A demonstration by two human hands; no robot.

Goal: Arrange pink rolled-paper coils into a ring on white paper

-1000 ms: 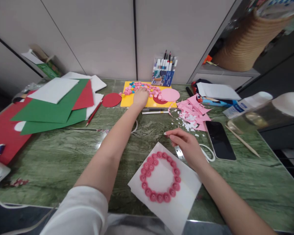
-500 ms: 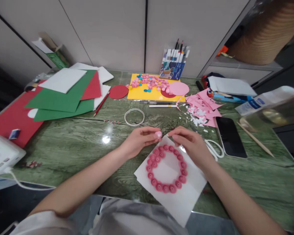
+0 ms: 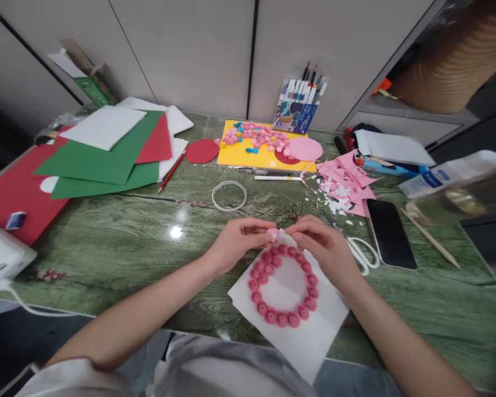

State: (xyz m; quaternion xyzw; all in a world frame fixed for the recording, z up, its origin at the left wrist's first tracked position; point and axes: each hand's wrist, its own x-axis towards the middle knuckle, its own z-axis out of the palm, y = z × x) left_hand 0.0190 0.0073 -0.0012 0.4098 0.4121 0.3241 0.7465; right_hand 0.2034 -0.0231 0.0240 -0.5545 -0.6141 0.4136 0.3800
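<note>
My left hand pinches a small pink paper coil just above the top of a ring of pink coils. That ring lies on a white sheet at the near edge of the green table. My right hand is curled beside the coil, its fingertips meeting the left hand's; whether it grips the coil or something thin is unclear. Far back, a yellow card carries a heap of loose pink and blue coils.
White-handled scissors and a black phone lie right of my hands, with pink paper scraps behind. A tape ring, a white pen, green and red sheets, a marker pack and a white box surround them.
My left hand came back from the yellow card at the far side with a pink coil and now holds it at the ring's top, meeting my right hand.
</note>
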